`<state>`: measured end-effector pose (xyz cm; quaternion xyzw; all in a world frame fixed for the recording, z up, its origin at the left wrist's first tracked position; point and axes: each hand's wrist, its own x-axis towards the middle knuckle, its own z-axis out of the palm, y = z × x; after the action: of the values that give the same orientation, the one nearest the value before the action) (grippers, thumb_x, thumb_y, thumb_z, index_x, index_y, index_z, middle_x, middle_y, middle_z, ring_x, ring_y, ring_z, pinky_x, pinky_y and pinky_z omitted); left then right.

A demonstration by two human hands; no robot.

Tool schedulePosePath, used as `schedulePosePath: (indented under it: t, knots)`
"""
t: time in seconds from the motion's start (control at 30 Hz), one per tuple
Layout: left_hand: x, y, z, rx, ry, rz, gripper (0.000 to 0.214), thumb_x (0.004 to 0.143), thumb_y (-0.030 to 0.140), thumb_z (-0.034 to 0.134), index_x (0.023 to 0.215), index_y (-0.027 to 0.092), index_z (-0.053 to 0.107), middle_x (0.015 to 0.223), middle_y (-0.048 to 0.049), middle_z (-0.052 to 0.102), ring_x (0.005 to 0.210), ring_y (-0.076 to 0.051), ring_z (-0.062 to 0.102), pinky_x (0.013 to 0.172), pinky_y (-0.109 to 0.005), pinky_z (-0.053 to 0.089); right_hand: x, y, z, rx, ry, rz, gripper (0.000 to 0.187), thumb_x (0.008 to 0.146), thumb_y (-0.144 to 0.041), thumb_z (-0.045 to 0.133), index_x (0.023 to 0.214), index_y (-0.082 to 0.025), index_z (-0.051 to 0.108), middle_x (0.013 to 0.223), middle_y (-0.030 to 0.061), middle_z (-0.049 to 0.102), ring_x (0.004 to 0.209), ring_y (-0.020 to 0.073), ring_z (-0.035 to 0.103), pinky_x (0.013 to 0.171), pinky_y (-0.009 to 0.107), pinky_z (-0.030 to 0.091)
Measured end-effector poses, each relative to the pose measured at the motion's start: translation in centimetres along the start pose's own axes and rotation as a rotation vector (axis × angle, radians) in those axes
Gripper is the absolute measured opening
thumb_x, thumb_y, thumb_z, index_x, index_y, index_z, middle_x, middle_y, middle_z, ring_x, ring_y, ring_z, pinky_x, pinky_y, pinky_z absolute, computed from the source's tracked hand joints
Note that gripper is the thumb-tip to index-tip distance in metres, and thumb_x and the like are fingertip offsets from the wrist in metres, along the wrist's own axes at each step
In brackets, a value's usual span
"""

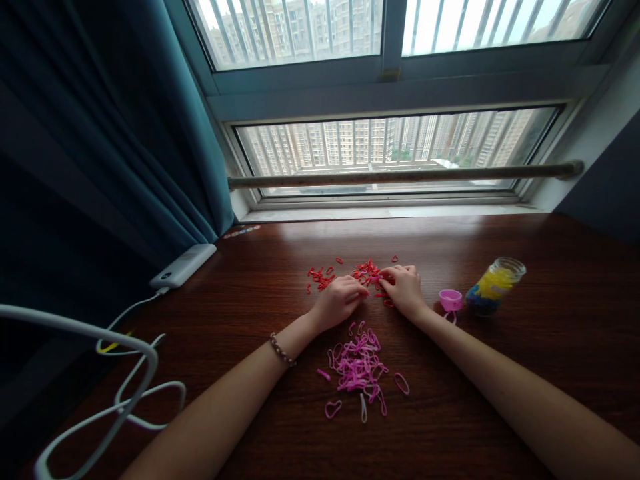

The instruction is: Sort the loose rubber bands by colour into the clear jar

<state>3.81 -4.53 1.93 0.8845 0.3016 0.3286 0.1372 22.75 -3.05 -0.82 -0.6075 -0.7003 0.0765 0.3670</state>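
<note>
Small red rubber bands [367, 272] lie in a loose pile at the middle of the table, with more to its left. My right hand [404, 290] is at the pile's right side, thumb and forefinger pinched on a rubber band there. Beside the pile's near left edge, my left hand [341, 300] rests low with its fingers curled together; whatever is between the fingertips is too small to make out. Closer to me, between my forearms, is a heap of pink rubber bands [359, 363], with a few strays around it.
Right of my right forearm stand a pink cup-like lid [451, 299] with a ring and a tilted-looking clear jar [495, 287] of yellow and blue bands. A white power bank [183, 265] and looping white cable [145, 373] occupy the left. A window rail [400, 177] runs behind.
</note>
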Motion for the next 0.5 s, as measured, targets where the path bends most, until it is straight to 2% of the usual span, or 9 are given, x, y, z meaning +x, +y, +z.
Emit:
schedulePosePath:
  t: [0.17, 0.3, 0.5]
  knots:
    - [0.2, 1.8, -0.4, -0.118, -0.15, 0.123, 0.012, 0.078, 0.022, 0.054, 0.074, 0.02, 0.065, 0.076, -0.0047, 0.066, 0.083, -0.017, 0.057, 0.083, -0.033, 0.045, 0.1, 0.3, 0.2, -0.002, 0.002, -0.021, 0.005, 0.073, -0.024, 0.062, 0.071, -0.024, 0.067, 0.078, 0.0051, 0.063, 0.081, 0.0246, 0.042, 0.07, 0.035, 0.031]
    - [0.3, 2.8, -0.5, -0.211, -0.26, 0.194, 0.011, 0.074, 0.018, 0.055, 0.07, 0.021, 0.065, 0.081, -0.0033, 0.066, 0.091, -0.018, 0.055, 0.091, -0.034, 0.041, 0.1, 0.3, 0.3, 0.014, -0.021, -0.017, 0.006, 0.074, -0.02, 0.059, 0.069, -0.021, 0.062, 0.078, 0.0047, 0.063, 0.082, 0.024, 0.044, 0.073, 0.035, 0.032]
    - [0.2, 2.6, -0.6, -0.261, -0.284, 0.174, 0.012, 0.074, 0.018, 0.055, 0.066, 0.019, 0.064, 0.081, -0.0037, 0.066, 0.093, -0.018, 0.054, 0.093, -0.034, 0.039, 0.3, 0.0, 0.2, 0.102, 0.007, 0.048, 0.005, 0.077, -0.02, 0.054, 0.075, -0.019, 0.058, 0.071, 0.0044, 0.06, 0.077, 0.0215, 0.05, 0.072, 0.033, 0.037]
